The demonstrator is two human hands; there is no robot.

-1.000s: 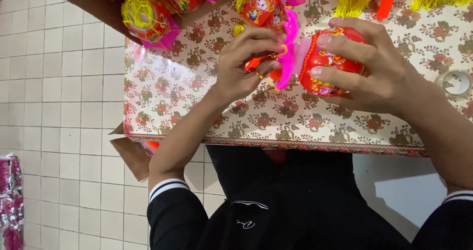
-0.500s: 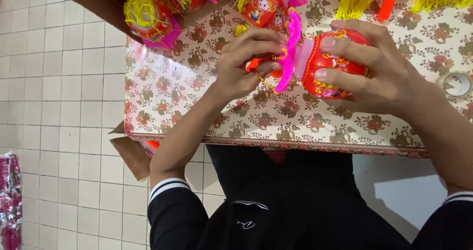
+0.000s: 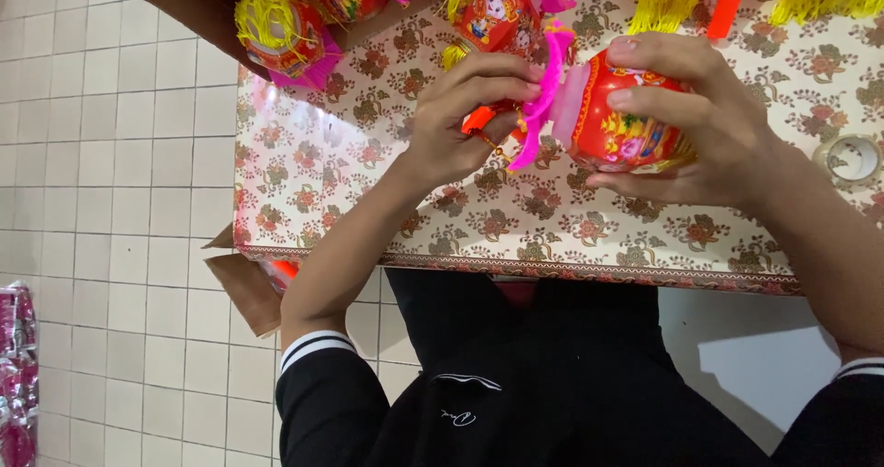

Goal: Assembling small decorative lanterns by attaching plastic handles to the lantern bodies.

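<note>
Between the hands, right hand [image 3: 709,126] clasps a red lantern [image 3: 626,122] while left hand [image 3: 470,117] pinches its pink frill [image 3: 543,99], which might tear if tugged hard.

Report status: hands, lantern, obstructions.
Right hand grips red lantern. Left hand pinches pink frill at its end. More lanterns beyond; nothing between hands.

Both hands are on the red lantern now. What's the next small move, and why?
Probably press the pink frill flush onto the lantern: the left hand pinches it at the lantern's end, while the right hand grips the body steady.
</note>
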